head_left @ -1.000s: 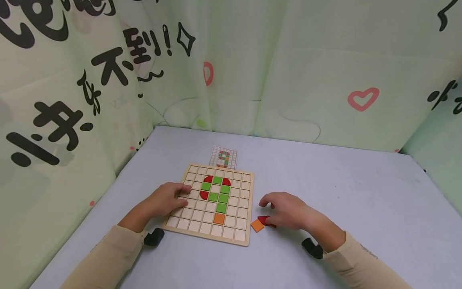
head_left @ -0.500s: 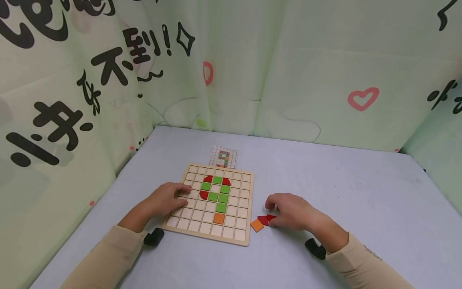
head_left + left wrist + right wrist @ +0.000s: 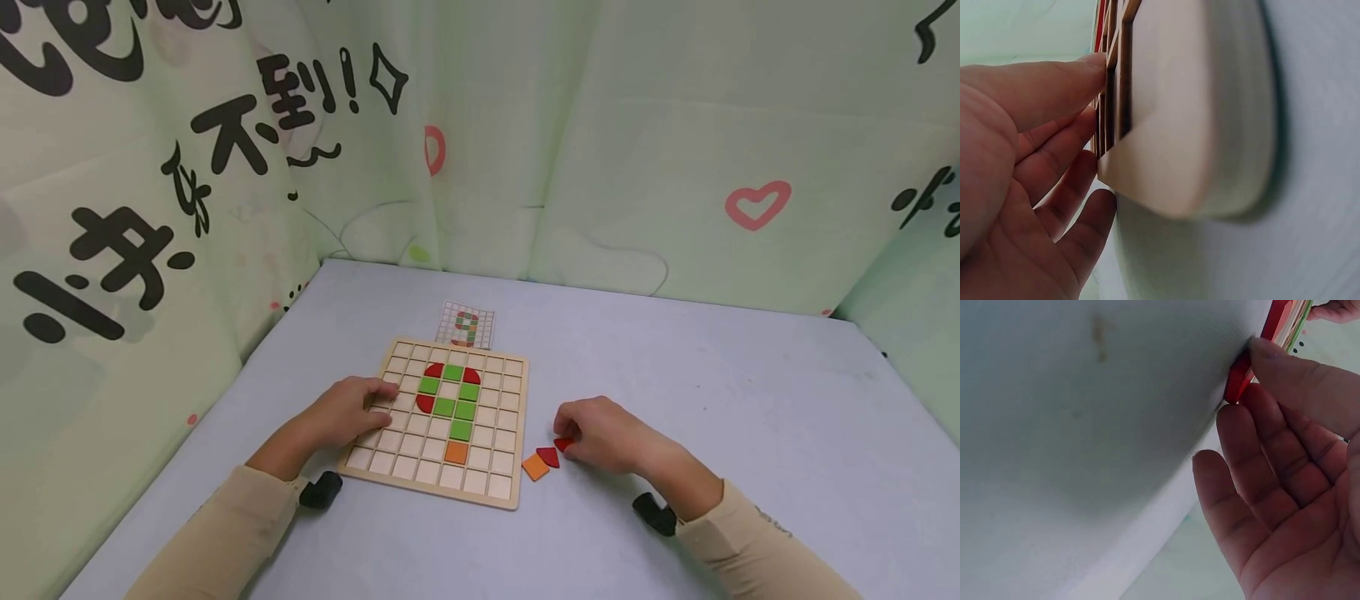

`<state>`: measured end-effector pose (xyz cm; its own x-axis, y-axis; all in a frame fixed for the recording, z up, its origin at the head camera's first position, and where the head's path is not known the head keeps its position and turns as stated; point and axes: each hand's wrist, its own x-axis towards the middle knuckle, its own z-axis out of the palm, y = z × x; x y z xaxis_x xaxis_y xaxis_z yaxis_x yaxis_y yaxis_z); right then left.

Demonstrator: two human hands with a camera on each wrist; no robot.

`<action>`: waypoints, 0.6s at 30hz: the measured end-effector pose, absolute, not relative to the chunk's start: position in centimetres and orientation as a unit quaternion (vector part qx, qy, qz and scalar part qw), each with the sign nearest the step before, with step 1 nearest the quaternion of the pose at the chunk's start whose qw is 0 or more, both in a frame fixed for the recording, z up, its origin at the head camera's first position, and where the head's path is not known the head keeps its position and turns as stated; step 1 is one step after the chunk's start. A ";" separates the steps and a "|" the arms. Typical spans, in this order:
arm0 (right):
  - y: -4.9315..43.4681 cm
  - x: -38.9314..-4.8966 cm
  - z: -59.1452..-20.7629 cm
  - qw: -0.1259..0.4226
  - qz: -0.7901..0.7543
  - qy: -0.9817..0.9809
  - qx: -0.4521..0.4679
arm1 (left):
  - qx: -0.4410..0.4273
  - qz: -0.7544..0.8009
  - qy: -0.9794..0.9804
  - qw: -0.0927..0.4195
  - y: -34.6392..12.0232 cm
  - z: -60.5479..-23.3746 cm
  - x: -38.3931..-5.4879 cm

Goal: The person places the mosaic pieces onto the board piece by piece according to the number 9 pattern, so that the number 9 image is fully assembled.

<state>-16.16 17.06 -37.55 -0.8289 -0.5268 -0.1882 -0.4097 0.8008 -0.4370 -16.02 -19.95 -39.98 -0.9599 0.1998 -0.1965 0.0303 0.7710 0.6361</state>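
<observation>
My left hand (image 3: 348, 412) rests on the left edge of a wooden grid board (image 3: 501, 442), fingers relaxed. In the left wrist view, its fingertips touch the wooden rim (image 3: 1166, 162). Green square tiles (image 3: 461, 430), red quarter-round tiles (image 3: 425, 403) and one orange square tile (image 3: 456, 452) fill some cells, forming a shape like a 9. Right of the board, my right hand (image 3: 611, 435) pinches a red quarter-round tile (image 3: 563, 444) between thumb and fingers. The right wrist view shows the thumb against this red tile (image 3: 1239, 378), close to the table.
Beside the board's right edge lie a loose orange square tile (image 3: 536, 467) and another red quarter-round tile (image 3: 548, 457). A printed pattern card (image 3: 465, 324) lies behind the board, its near edge at the board's far rim. Printed curtains (image 3: 637, 150) surround the white table (image 3: 712, 375).
My right hand has shifted slightly right, and its fingers have closed on the red tile, which now stands apart from the other red one. The left hand and the board have stayed put.
</observation>
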 end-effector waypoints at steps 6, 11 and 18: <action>17.0 -16.3 -37.7 0.144 -0.179 0.942 -0.246 | 0.058 0.330 0.933 0.128 -20.0 -39.9 -16.0; 17.0 -16.3 -37.7 0.135 -0.174 0.945 -0.242 | 0.056 0.332 0.933 0.127 -20.0 -40.0 -16.0; 17.2 -16.3 -37.6 0.128 -0.157 0.955 -0.218 | 0.057 0.330 0.934 0.127 -20.0 -40.1 -16.1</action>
